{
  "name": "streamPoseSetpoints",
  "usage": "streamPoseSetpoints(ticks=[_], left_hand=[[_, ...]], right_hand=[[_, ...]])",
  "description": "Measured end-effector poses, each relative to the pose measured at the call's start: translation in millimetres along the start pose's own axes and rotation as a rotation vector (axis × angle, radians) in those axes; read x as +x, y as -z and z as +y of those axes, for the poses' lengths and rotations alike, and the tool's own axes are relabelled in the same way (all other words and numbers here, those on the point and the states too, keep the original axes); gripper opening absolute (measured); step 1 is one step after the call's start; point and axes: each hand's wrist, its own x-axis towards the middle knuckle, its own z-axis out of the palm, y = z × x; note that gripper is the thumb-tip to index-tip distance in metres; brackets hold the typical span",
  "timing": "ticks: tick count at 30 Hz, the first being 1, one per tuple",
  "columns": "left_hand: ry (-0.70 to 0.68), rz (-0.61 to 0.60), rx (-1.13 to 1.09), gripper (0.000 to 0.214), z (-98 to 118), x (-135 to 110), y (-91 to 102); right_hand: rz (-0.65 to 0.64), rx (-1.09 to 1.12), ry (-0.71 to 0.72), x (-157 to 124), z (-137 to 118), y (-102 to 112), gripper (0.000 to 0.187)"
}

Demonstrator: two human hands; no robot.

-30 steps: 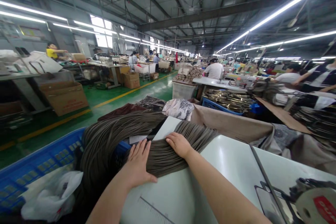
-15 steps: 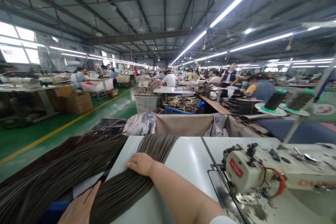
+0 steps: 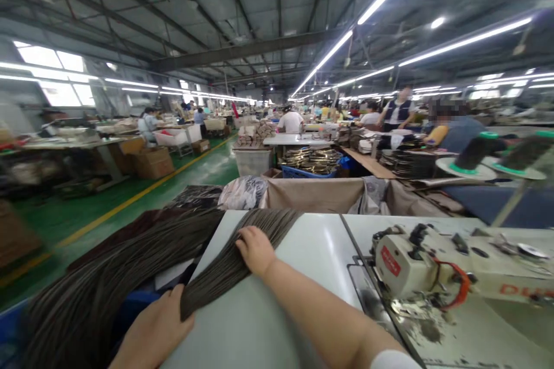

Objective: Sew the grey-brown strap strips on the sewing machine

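Observation:
A bundle of long, thin dark grey-brown strips [image 3: 225,268] lies slantwise on the pale tabletop [image 3: 234,328]. My left hand [image 3: 158,320] is closed around its near end, with the ends hidden in the fist. Farther up, my right hand [image 3: 256,249] lies over the bundle, fingers curled down on its left side; the fingertips are partly hidden. To the left, a second, larger mass of similar strips [image 3: 99,282] drapes over something blue [image 3: 138,300].
A sewing machine [image 3: 415,268] stands on the right, with thread cones [image 3: 474,153] behind it. Beyond the table's far edge is a beige-lined bin [image 3: 311,196]. A blue basket [image 3: 307,172] sits farther back. Co-workers are seated in the distance; a person in a vest [image 3: 397,112] stands.
My left hand has gone from lying flat beside the strips to gripping their near end, which is now gathered narrower. My right hand stays on the bundle. The view has shifted left.

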Motion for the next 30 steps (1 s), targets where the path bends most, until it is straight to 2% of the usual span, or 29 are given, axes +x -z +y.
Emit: streamPoseSetpoints(ticks=[4,7,11,15,18,23,27,30], left_hand=[[0.07,-0.043,-0.039,0.031,5,-5,24.4],[0.06,-0.114,-0.045,0.037,2,-3,30.4],[0.071,-0.071,-0.045,0.036,9,-9,30.9],[0.11,0.012,-0.031,0.035,20,-20,28.7],[0.125,0.011,-0.039,0.034,17,-23,28.0],[0.208,-0.001,-0.047,0.03,-15,-18,35.1],[0.32,0.013,-0.048,0.028,-56,-12,44.5],[0.422,0.005,-0.04,0.026,-91,-9,43.6]], right_hand=[[0.151,0.017,-0.245,-29,20,15,0.044],[0.156,-0.012,-0.349,-45,36,16,0.051],[0.122,-0.103,-0.422,-60,37,4,0.059],[0.095,-0.186,-0.452,-54,26,-13,0.069],[0.055,-0.213,-0.463,-36,18,-26,0.077],[-0.088,-0.213,-0.415,-3,1,-50,0.086],[-0.224,-0.184,-0.322,26,-20,-75,0.087],[-0.313,-0.147,-0.238,51,-39,-97,0.089]])
